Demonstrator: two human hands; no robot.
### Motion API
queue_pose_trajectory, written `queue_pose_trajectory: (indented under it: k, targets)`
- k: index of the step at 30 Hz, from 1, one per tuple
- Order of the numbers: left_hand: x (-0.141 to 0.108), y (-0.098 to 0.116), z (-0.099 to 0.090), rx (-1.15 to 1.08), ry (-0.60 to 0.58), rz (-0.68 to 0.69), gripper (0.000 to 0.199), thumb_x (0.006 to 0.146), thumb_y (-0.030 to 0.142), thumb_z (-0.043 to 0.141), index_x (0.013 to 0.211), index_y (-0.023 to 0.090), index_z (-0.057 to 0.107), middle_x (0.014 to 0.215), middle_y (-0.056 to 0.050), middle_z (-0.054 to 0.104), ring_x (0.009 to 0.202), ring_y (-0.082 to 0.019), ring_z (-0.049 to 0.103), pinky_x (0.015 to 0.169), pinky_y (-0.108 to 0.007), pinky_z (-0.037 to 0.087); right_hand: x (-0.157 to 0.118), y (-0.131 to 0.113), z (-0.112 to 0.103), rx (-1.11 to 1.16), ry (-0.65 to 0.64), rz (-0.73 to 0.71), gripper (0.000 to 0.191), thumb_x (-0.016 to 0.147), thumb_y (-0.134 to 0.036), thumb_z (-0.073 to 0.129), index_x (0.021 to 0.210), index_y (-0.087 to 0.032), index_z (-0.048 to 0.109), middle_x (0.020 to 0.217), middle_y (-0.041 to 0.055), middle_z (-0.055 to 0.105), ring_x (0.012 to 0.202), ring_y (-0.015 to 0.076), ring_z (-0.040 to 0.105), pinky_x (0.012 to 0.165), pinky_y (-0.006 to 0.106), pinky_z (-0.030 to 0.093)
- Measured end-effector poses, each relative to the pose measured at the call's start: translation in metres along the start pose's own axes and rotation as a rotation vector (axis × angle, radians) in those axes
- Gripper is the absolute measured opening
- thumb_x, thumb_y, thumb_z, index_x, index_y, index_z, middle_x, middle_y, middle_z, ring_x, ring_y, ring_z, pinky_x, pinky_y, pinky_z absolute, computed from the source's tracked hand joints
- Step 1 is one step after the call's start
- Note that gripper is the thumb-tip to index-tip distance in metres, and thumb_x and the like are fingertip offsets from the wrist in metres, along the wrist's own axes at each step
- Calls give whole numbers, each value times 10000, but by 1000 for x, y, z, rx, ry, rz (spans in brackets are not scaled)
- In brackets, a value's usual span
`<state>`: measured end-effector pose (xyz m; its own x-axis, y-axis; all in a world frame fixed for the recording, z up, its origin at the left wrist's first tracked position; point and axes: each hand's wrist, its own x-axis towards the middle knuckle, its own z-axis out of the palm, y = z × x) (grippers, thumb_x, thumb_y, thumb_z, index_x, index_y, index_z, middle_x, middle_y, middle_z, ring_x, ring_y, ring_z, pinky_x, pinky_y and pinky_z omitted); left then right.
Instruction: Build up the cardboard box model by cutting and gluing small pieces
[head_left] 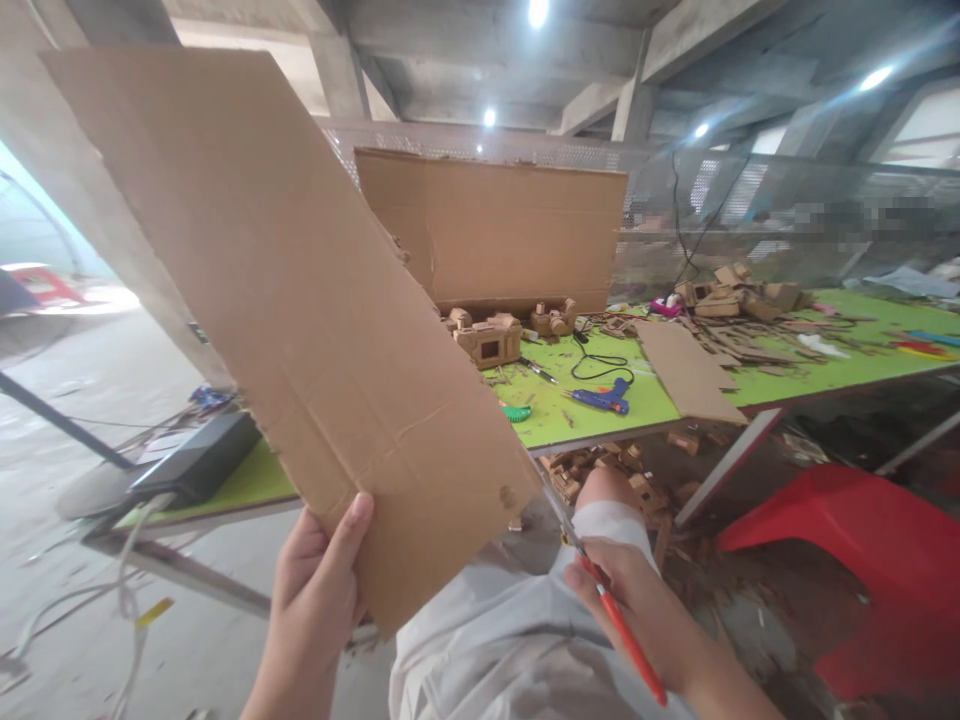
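Observation:
A long flat sheet of brown cardboard slants up across the left side of the view. My left hand grips its lower left edge, thumb on the near face and fingers behind. In my right hand is a pair of scissors with red handles. Their metal blades point up and left and meet the sheet's right edge near its lower corner; whether they are parted there I cannot tell. Creases run across the lower part of the sheet. Both hands are above my lap.
On the green table are a blue glue gun, cardboard camera models, a cut cardboard piece and piled scraps. A large cardboard panel stands behind. Right is a red stool; left, a black power box.

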<state>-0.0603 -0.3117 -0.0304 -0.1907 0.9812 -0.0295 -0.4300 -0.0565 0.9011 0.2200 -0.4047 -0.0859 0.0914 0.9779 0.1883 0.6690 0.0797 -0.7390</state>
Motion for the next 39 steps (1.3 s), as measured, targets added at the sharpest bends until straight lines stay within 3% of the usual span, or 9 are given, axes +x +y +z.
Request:
queue_pose_trajectory:
  k: [3,5,7,12,17,25,30,34,39]
  targets:
    - [1,0,0,-4,3,2,547,712,406,913,1193,219,731,1047,-75,827,1108,-341,755,960,-437,634,-3,-3,5,-9,-35,0,222,1030,-421,612,1018,-225,713,1070,57,735,906,218,688,778,355,594]
    - [1,0,-1,-8,10,0,531,711,400,914,1179,225,734,1045,-70,824,1115,-341,751,971,-442,628,-3,-6,8,-10,-53,-6,321,1018,-483,592,835,-230,664,844,51,706,737,207,643,651,326,543]
    - [1,0,-2,-4,11,2,506,706,399,915,1151,235,737,1046,-63,822,1107,-342,751,980,-454,622,-1,-9,10,-9,-61,-13,383,999,-541,581,760,-242,606,744,49,654,663,210,594,592,326,488]
    - [2,-2,-5,10,7,5,473,696,413,918,1091,236,726,1009,-56,825,1035,-331,773,957,-462,629,6,-19,11,-9,-72,-29,402,988,-601,535,818,-237,559,785,26,597,691,198,547,624,314,441]
    - [3,-4,-5,0,22,14,517,681,420,930,1117,237,721,979,-50,826,1011,-327,779,960,-461,627,4,-29,10,-19,-90,-25,376,1036,-544,482,829,-231,498,789,2,552,721,184,511,657,299,384]
    - [4,-5,-7,-20,31,35,444,703,378,921,1085,240,738,1071,-48,824,1016,-310,777,970,-443,630,3,-23,9,10,-111,11,416,1021,-536,535,759,-227,445,729,-22,496,684,163,447,624,286,303]
    - [11,-11,-17,1,21,25,466,691,400,926,1089,231,751,1096,-64,820,983,-308,782,892,-406,664,1,-21,10,47,-152,104,420,1004,-507,587,733,-223,439,717,-32,477,684,157,434,624,283,318]
    - [12,-14,-24,22,19,-4,511,686,431,929,1122,241,741,1130,-70,815,1009,-319,777,830,-383,678,1,-19,16,2,-177,55,366,1026,-493,534,791,-226,450,777,-11,520,723,171,464,644,290,341]
    - [8,-11,-25,65,54,-62,573,622,479,956,1095,232,747,1130,-76,815,1053,-340,762,791,-356,677,7,-14,21,-54,-117,11,310,1024,-477,514,836,-231,492,855,24,584,780,204,513,702,314,387]
